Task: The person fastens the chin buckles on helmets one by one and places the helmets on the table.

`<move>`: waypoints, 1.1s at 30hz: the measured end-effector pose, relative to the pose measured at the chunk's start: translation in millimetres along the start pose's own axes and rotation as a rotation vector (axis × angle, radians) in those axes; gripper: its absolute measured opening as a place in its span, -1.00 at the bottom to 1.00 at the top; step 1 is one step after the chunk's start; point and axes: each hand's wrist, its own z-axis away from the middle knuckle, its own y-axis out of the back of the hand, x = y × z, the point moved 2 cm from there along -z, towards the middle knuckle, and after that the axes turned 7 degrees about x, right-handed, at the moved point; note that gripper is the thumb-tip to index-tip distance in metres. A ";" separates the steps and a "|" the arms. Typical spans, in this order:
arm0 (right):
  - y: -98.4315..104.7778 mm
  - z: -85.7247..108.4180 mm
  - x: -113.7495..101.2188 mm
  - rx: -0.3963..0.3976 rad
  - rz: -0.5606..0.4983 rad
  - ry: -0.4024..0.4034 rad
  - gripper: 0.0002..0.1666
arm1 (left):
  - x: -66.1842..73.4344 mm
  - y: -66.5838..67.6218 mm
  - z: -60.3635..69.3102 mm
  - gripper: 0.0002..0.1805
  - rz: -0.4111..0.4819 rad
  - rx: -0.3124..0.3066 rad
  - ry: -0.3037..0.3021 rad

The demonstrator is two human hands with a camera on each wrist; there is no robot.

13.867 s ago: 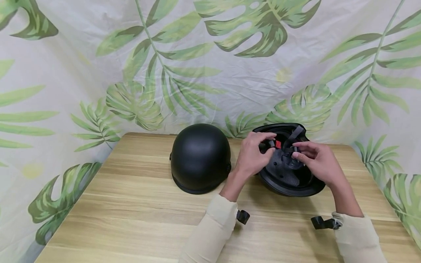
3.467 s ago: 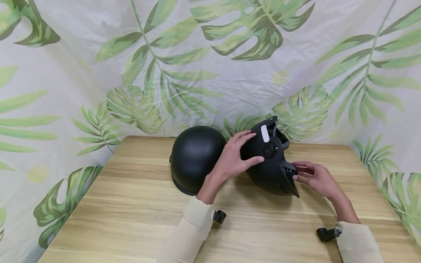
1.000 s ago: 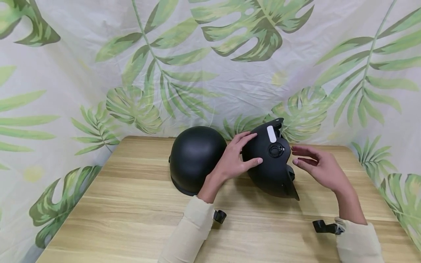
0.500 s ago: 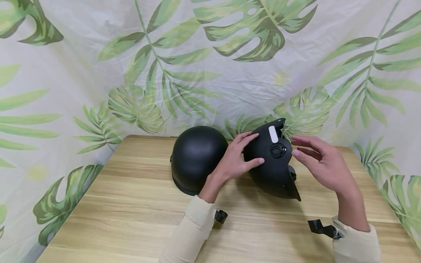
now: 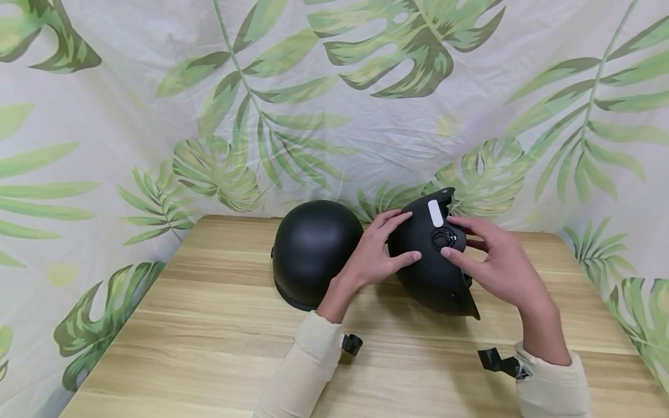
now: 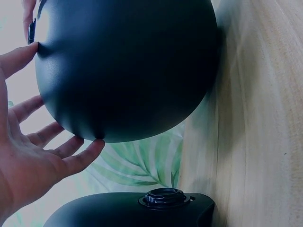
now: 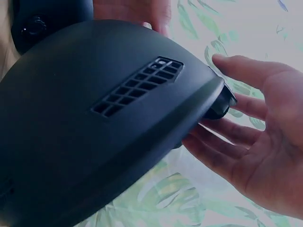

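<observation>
Two black helmets are on the wood-grain table. The left helmet (image 5: 317, 254) sits dome up. Beside it, the right helmet (image 5: 425, 278) lies tilted on its shell, with its opening facing right. It bears a white sticker (image 5: 435, 213) and a round dial (image 5: 443, 238). My left hand (image 5: 370, 252) spreads its fingers and thumb against the back of the right helmet's shell. At the open edge, my right hand (image 5: 493, 261) straddles the rim, thumb outside near the dial, other fingers behind the edge. In the right wrist view a slatted vent (image 7: 137, 87) shows; the helmet's inside is hidden.
The table (image 5: 209, 348) meets a leaf-print cloth (image 5: 130, 104) along its far edge. The left helmet stands just behind the left forearm. Black wrist mounts (image 5: 496, 363) stick out from the sleeves. Bare wood lies in front of both helmets.
Earlier the right helmet lay with its opening up, both hands handling its strap buckles; it is now tipped on its side. My right hand has just moved left to its rim; my left stays.
</observation>
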 end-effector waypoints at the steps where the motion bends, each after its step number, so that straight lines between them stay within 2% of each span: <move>1: -0.3 -0.4 -0.6 0.000 0.010 0.005 -0.35 | 0.2 0.1 -0.1 -0.12 -0.001 0.000 0.001; 8: -2.1 -1.2 -3.4 0.002 0.056 0.018 -0.35 | 0.5 0.3 -1.0 -0.12 -0.008 0.004 -0.007; 13: -3.6 -0.7 -4.3 -0.005 0.040 -0.007 -0.38 | 0.4 0.8 -0.9 -0.12 -0.010 0.004 -0.012; 22: -2.9 1.4 -2.8 -0.002 0.002 -0.121 -0.43 | 1.0 1.3 -0.5 -0.12 -0.009 0.001 -0.016; 33: 0.8 3.0 12.3 -0.004 -0.134 -0.297 -0.38 | -1.3 -2.7 0.5 -0.11 -0.004 0.002 -0.012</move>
